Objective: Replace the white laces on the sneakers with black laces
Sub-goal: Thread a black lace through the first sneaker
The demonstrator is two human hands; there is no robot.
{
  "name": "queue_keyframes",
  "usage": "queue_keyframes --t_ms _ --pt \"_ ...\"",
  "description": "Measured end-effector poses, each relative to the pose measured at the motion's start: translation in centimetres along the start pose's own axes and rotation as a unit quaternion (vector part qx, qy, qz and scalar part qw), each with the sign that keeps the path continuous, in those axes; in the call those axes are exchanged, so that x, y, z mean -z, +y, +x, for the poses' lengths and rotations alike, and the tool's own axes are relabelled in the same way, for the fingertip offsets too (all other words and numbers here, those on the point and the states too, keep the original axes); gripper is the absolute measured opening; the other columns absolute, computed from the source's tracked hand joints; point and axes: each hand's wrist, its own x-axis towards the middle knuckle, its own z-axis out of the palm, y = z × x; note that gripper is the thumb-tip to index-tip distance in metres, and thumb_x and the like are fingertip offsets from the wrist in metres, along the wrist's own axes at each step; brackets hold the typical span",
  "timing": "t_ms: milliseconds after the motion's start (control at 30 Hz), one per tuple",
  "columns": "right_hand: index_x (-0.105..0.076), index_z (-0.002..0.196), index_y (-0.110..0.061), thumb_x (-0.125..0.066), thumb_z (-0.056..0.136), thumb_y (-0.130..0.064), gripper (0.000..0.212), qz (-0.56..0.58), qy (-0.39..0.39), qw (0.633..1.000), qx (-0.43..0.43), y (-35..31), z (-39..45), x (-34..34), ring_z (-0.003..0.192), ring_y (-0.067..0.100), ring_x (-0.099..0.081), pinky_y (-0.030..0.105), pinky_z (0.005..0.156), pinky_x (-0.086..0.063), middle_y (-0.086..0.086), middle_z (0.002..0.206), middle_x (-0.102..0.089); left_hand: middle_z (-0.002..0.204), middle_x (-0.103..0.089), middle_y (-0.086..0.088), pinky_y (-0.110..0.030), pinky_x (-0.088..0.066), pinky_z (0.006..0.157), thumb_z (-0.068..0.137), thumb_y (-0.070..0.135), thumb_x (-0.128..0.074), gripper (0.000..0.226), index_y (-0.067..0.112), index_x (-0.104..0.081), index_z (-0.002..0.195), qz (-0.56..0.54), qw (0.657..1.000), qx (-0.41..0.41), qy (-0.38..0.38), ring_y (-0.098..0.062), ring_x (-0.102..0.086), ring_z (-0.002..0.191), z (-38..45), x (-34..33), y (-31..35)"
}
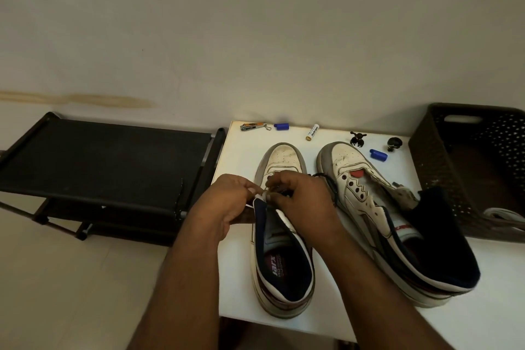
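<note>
The left hand [233, 199] was curled at the left collar of the left sneaker [279, 236], its fingertips pinching something small and white there, seemingly the edge of the tongue or an eyelet flap, though the view was too cramped to say which; the right hand [299, 198] lay directly opposite, fingers bent over the eyelet rows and pinched on the black lace [329, 183], a loop of which trailed out to the right of its knuckles. The two hands met over the throat of that shoe, so the working point sat between them, with the right hand the nearer to the loose cord; the sneaker's long axis ran away from the person, toe toward the wall, so the lace would likely have to cross it from side to side.

The right sneaker [392, 219] stood just beside it on the white surface [235, 278], toe angled away, eyelets bare; no lace showed in it. Along the far edge lay a nail clipper [252, 126], a battery [312, 132] and two blue caps [281, 126]; a brown perforated basket [443, 167] stood at the right, a black rack [108, 162] at the left.
</note>
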Motion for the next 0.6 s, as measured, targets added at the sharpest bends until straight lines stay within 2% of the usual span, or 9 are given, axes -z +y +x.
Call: queue_keyframes --t_ms 67,133,267,333,400,467,533,567,600 --pt "-0.069 0.117 -0.020 -0.071 0.084 -0.017 0.032 0.026 -0.023 0.999 -0.017 0.1 0.1 0.4 0.096 0.010 -0.066 0.026 0.091 -0.051 -0.001 0.106 -0.072 0.079 -0.067 -0.011 -0.029 -0.056 0.056 0.096 -0.001 -0.050 0.020 0.006 -0.067 0.088 0.020 1.000 -0.002 -0.002 -0.016 -0.064 0.055 0.1 -0.2 -0.2" --pt "-0.067 0.120 -0.019 -0.070 0.086 -0.017 0.035 0.024 -0.040 0.999 -0.011 0.1 0.1 0.5 0.100 0.010 -0.065 0.025 0.095 -0.049 0.000 0.111 -0.071 0.078 -0.065 -0.012 -0.035 -0.055 0.066 0.095 -0.002 -0.050 0.021 0.008 -0.065 0.083 0.041 0.999 -0.009 0.017 -0.020 -0.061 0.063 0.6 -0.4 -0.6" --pt "-0.070 0.116 -0.019 -0.069 0.086 -0.017 0.030 0.016 -0.058 0.998 0.006 0.2 0.1 0.8 0.101 0.010 -0.065 0.023 0.094 -0.048 -0.002 0.110 -0.071 0.087 -0.064 -0.014 -0.046 -0.055 0.079 0.095 0.009 -0.055 0.012 0.006 -0.066 0.090 0.063 0.988 -0.067 0.121 -0.026 -0.060 0.079 1.4 -1.1 -1.2" --pt "-0.070 0.114 -0.021 -0.070 0.085 -0.020 0.029 0.012 -0.057 0.998 0.004 0.2 0.1 1.0 0.101 0.008 -0.064 0.025 0.094 -0.048 -0.004 0.109 -0.072 0.094 -0.063 -0.010 -0.039 -0.055 0.075 0.097 0.012 -0.051 0.013 0.013 -0.063 0.092 -0.007 0.977 -0.103 0.188 -0.020 -0.060 0.083 0.9 -1.0 -0.7" --pt "-0.071 0.113 -0.023 -0.070 0.085 -0.024 0.029 0.012 -0.057 0.998 -0.003 0.3 0.0 1.0 0.100 0.007 -0.064 0.026 0.092 -0.048 -0.006 0.107 -0.072 0.091 -0.060 -0.005 -0.032 -0.054 0.070 0.099 0.010 -0.047 0.018 0.018 -0.059 0.088 -0.197 0.934 -0.149 0.257 -0.016 -0.059 0.077 0.1 -0.2 0.4" --pt "-0.071 0.111 -0.027 -0.070 0.084 -0.027 0.027 -0.001 -0.049 0.999 -0.001 0.5 0.0 0.8 0.097 0.008 -0.065 0.028 0.090 -0.050 -0.007 0.104 -0.073 0.085 -0.057 -0.003 -0.029 -0.054 0.065 0.101 0.008 -0.041 0.023 0.019 -0.054 0.087 -0.416 0.838 -0.198 0.294 -0.015 -0.059 0.069 -0.8 1.3 1.7" --pt "-0.072 0.108 -0.028 -0.071 0.083 -0.029 0.025 -0.005 -0.042 0.999 -0.001 0.6 0.1 0.9 0.097 0.009 -0.065 0.030 0.089 -0.051 -0.008 0.103 -0.073 0.090 -0.055 -0.004 -0.028 -0.056 0.069 0.103 0.013 -0.036 0.019 0.017 -0.051 0.092 -0.539 0.757 -0.220 0.297 -0.013 -0.062 0.067 -1.5 2.6 2.2" --pt "-0.072 0.107 -0.028 -0.071 0.083 -0.029 0.024 -0.006 -0.042 0.999 -0.002 0.7 0.1 0.9 0.096 0.009 -0.065 0.031 0.089 -0.051 -0.008 0.102 -0.073 0.096 -0.055 -0.004 -0.028 -0.057 0.073 0.103 0.015 -0.037 0.015 0.018 -0.050 0.096 -0.551 0.745 -0.211 0.311 -0.012 -0.063 0.072 -1.4 3.0 2.0" --pt "-0.072 0.107 -0.028 -0.071 0.083 -0.028 0.024 -0.010 -0.045 0.999 -0.004 0.8 0.1 0.9 0.096 0.010 -0.065 0.031 0.089 -0.051 -0.007 0.101 -0.073 0.104 -0.055 -0.003 -0.028 -0.057 0.077 0.101 0.016 -0.042 0.009 0.020 -0.050 0.102 -0.523 0.756 -0.193 0.344 -0.012 -0.063 0.079 -1.2 3.2 1.6"
